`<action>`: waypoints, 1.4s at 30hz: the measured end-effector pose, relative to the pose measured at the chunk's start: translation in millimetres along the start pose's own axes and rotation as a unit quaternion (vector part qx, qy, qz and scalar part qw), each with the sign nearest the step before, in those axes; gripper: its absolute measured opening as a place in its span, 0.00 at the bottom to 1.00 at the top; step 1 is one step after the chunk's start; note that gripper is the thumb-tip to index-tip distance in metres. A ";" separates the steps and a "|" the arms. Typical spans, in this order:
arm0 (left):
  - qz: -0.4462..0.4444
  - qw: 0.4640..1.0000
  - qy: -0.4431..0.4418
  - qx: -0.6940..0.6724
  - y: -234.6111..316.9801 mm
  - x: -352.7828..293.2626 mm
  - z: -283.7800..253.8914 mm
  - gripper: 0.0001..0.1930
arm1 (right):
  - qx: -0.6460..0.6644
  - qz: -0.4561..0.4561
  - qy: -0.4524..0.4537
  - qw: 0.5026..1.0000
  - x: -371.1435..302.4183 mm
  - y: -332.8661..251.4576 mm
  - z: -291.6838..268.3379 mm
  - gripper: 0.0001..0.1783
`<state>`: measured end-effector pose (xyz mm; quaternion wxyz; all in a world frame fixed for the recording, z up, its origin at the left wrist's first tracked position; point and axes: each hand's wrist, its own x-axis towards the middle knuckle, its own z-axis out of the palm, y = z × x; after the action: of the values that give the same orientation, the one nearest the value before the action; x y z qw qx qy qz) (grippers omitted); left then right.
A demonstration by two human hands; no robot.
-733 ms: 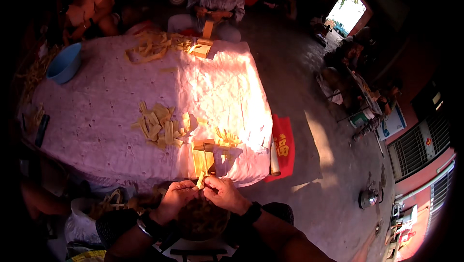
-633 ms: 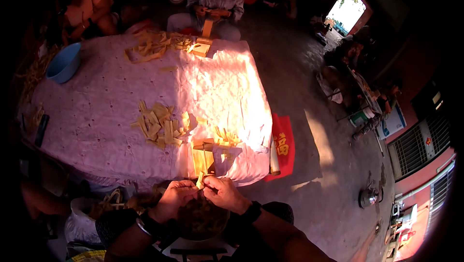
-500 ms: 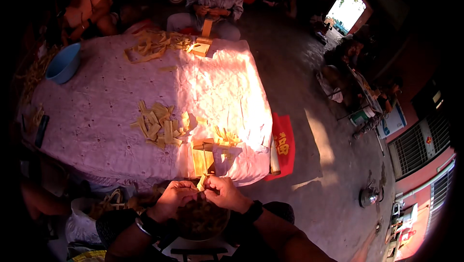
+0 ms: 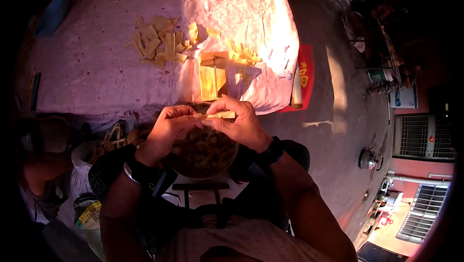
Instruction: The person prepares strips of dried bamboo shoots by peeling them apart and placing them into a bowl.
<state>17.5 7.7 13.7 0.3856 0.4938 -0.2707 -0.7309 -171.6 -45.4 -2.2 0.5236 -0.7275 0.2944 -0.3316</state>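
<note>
Between my two hands is a small pale-yellow folded strip (image 4: 223, 115), dried-leaf-like or wood-like; I cannot tell the material. My right hand (image 4: 238, 123) is closed on it, thumb below and index finger above. The fingers of my left hand (image 4: 173, 125) pinch at its left end, touching the right fingertips. Under both hands a round bowl (image 4: 236, 158) holds many small tan pieces. Just beyond them, at the table's near edge, stands a wooden block (image 4: 211, 84) with an upright slat. Cut strips (image 4: 245, 53) lie beside it.
A pink quilted cloth (image 4: 96, 68) covers the table, with a pile of flat strips (image 4: 159, 42) on it. A blue basin (image 4: 53, 13) stands far left. To the right are a red sheet (image 4: 305, 64) and a kettle (image 4: 369, 159). A white sack (image 4: 83, 165) sits at left.
The view has tilted down, so the table and far people shift up or out of frame. The strip, upright between my fingers before, now lies sideways.
</note>
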 end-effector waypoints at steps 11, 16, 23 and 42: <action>0.029 0.995 -0.039 -0.082 -18.1 10.4 -2.7 0.05 | 0.105 0.107 0.011 0.989 -15.2 -7.0 -13.4 0.05; 0.052 0.992 -0.022 -0.110 -8.7 9.6 1.4 0.03 | 0.148 0.140 0.018 0.979 -14.0 -4.9 -20.6 0.04; 0.114 0.992 0.047 0.023 13.3 38.4 8.6 0.08 | 0.197 0.165 0.094 0.962 15.8 10.1 -31.7 0.03; 0.233 0.879 0.143 0.390 1.1 62.7 2.4 0.13 | -0.108 0.050 0.150 0.982 14.2 27.2 -23.0 0.08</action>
<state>2.2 -45.0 -16.7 0.3559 0.6259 -0.5828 -0.3767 -183.4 -77.0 -20.4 0.4082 -0.7062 0.4392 -0.3766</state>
